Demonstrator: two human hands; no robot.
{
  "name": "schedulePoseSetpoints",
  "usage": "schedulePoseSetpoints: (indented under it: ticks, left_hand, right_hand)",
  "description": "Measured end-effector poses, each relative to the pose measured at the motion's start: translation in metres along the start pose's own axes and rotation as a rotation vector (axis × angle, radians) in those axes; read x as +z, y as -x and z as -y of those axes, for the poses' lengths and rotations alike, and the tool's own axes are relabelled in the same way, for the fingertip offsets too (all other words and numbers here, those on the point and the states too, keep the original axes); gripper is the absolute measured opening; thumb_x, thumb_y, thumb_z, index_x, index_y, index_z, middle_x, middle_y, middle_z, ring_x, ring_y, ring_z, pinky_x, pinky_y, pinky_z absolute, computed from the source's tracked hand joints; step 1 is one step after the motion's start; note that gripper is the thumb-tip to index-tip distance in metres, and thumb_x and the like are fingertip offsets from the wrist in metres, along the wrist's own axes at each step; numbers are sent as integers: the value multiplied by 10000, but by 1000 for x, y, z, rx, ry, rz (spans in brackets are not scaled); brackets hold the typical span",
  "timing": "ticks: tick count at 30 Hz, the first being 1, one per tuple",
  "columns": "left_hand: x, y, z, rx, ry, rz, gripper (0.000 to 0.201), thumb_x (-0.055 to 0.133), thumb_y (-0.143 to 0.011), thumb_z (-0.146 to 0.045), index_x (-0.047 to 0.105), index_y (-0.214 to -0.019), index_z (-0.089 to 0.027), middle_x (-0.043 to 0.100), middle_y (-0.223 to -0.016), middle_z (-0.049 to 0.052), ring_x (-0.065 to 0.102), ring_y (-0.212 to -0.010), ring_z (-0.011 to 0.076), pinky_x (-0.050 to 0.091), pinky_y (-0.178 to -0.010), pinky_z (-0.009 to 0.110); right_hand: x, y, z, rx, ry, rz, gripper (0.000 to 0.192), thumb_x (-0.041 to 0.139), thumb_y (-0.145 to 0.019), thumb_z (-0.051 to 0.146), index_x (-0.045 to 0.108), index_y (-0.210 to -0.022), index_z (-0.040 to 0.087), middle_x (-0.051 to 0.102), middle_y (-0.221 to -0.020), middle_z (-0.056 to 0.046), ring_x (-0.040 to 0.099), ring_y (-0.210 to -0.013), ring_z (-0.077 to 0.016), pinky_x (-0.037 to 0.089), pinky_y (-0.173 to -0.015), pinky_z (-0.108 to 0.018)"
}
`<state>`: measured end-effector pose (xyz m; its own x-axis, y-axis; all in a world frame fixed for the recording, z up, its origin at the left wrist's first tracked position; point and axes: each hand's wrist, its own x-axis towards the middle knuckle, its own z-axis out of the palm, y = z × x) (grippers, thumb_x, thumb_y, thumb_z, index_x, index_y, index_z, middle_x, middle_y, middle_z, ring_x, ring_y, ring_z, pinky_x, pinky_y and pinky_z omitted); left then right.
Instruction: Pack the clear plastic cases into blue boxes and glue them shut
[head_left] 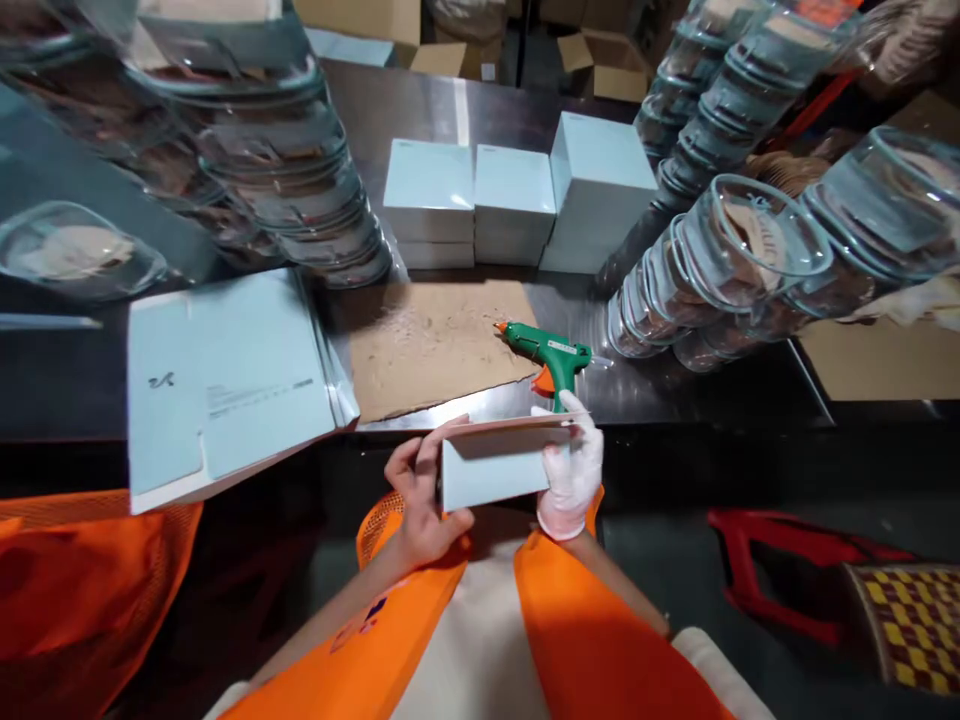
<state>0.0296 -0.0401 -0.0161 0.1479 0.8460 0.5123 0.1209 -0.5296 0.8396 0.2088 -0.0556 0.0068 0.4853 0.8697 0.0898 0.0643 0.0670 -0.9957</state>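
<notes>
Both hands are closed on a small pale blue box (495,470), which is held between them just in front of the body, off the near edge of the metal table (420,110). The left hand (420,500), bare, is wrapped around the box's left end, with the thumb laid on the near face and the fingers curled over the top edge. The right hand (574,470), covered by a white glove, is clamped on the right end, its fingers folded over the upper right corner. A flap or lid panel is seen open along the top of the box, tilted away from the body.

Just beyond the box, a green glue gun (547,355) with an orange trigger is stood on the table, its nozzle pointed left over a sheet of brown cardboard (427,345). To the left of the cardboard, a stack of flat, unfolded pale blue cartons (225,375) is laid over the table edge. Farther back, finished pale blue boxes (517,200) are stacked in a row near the middle of the table. Rows of clear plastic containers (720,260) are piled at the right, and more of them (285,170) at the far left. An orange mesh vest (600,640) is worn by the person.
</notes>
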Motion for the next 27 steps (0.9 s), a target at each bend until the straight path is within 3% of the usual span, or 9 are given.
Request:
schedulePoseSetpoints:
  ticks: [2,4,8,11,13,16,19,24,27]
  left_hand:
    - [-5,-7,-3,88,-13,74,581,695,-963,-558,418,-1445,-389,595,-1465,161,709,-1235,321,612,-988,546]
    - [-19,-11,-3,189,-105,126,493,850,-869,-412,618,-1298,-336,629,-1423,124,735,-1150,273,640,-896,418]
    - [-49,-7,8,106,-257,-95,287,853,-864,-303,732,-1121,-256,701,-1181,66,709,-1140,240,630,-902,352]
    - [-57,-3,16,8,-294,-185,294,862,-849,-309,742,-1112,-256,698,-1105,49,678,-1177,252,609,-983,395]
    - [-55,-4,19,-11,-298,-177,306,875,-835,-322,741,-1102,-256,700,-1071,38,669,-1176,252,582,-1030,413]
    - [-48,-7,20,-41,-290,-218,285,856,-857,-364,726,-1088,-259,703,-1023,22,663,-1169,255,536,-1084,432]
    - [-41,-11,17,-94,-265,-294,266,807,-899,-416,714,-1095,-262,707,-1053,25,665,-1166,261,527,-1074,419]
    - [-33,-20,13,-162,-202,-298,293,802,-897,-464,729,-1091,-257,704,-1097,36,668,-1110,235,539,-994,364]
    - [-27,-29,10,-135,-214,-238,326,814,-879,-484,739,-1091,-248,727,-1057,43,675,-1085,241,551,-963,368]
  right_hand:
    - [2,-3,5,-34,-55,-40,574,621,-885,466,429,-1399,300,512,-1610,-147,651,-1337,-325,565,-1071,-494]
    - [-6,-12,8,-65,-34,-7,513,613,-898,462,456,-1355,290,538,-1589,-149,689,-1270,-293,586,-1025,-454]
    - [-38,-55,15,-97,441,-58,419,545,-959,543,630,-1201,210,705,-1296,-172,699,-1165,-299,538,-1060,-471]
    - [-48,-95,20,160,805,7,402,718,-822,568,700,-998,207,751,-1090,-157,701,-1121,-357,515,-1043,-502]
    - [-45,-115,18,349,749,87,347,856,-645,425,682,-860,215,756,-942,-117,718,-1062,-352,539,-972,-444]
    - [-36,-126,12,437,501,98,274,825,-555,304,607,-703,228,697,-704,-37,722,-840,-272,568,-766,-335]
    - [-25,-115,6,413,301,112,240,721,-652,413,584,-710,224,641,-608,-1,633,-600,-190,550,-591,-310]
    - [-18,-76,11,212,70,17,313,737,-701,465,564,-847,250,667,-692,24,597,-574,-144,537,-569,-290]
    - [-29,-56,22,163,22,137,302,820,-715,467,632,-794,244,674,-661,6,584,-529,-156,501,-499,-299]
